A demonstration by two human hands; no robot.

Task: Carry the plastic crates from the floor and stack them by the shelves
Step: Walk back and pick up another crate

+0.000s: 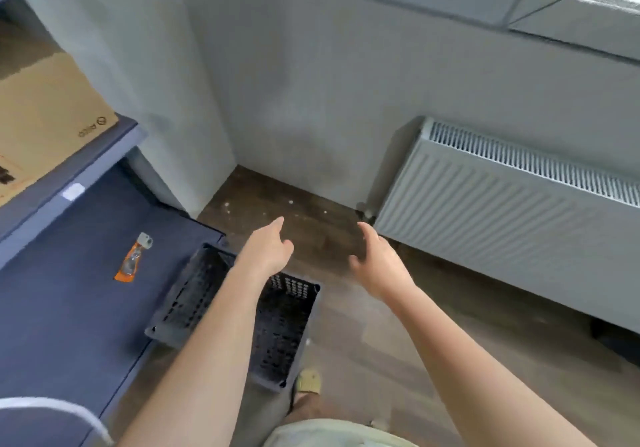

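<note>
So we're standing in the corner by the shelves, both hands out in front and holding nothing. The dark plastic crate (242,315) sits down at about 7 o'clock from our hands, on the floor (398,325) right against the blue shelf (69,308) — one edge looks like it overlaps the shelf's corner, though we can't tell if it rests on it or just sits beside it. That spot makes sense to us: it's tucked by the shelving, out of the walkway, so it reads as the base of the stack.

Left hand (266,252) is stretched forward above the crate's far end, fingers loosely spread, index pointing toward 12 o'clock at the bare corner. Right hand (377,263) is out at 3 o'clock from it, palm turned inward, fingers open and relaxed. Both arms are nearly straight and well apart.

An orange packet (133,259) lies on the shelf at 9 o'clock, a cardboard box (45,107) on the level above, and a radiator (502,211) runs along the wall at 2 o'clock. No other crates in view — our guess is the rest are behind us.
</note>
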